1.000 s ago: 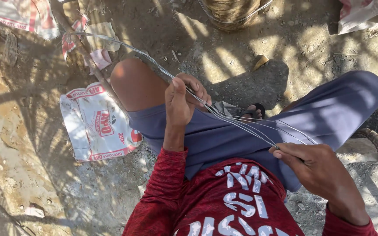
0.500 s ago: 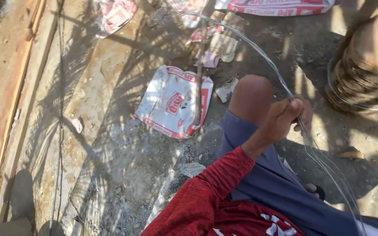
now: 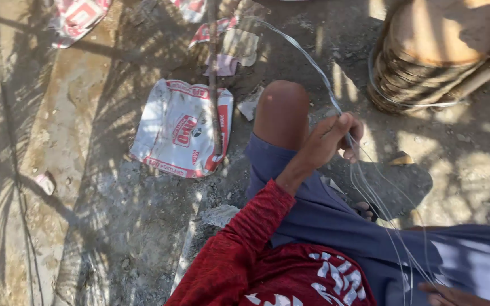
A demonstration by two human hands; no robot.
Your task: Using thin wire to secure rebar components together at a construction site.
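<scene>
Since the earlier frame, the view has been swung leftward and the left hand (image 3: pixel 333 139) has been carried out past the bare knee (image 3: pixel 282 113), its grip pinched on the thin wire strands (image 3: pixel 364 187). These run back over the lap to the right hand (image 3: pixel 455 294), barely seen; its grip cannot be told. A strand is judged mid-pull; steady tension is needed next.

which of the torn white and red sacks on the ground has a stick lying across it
The large crumpled sack beside the bare knee; a thin stick crosses it.
</scene>
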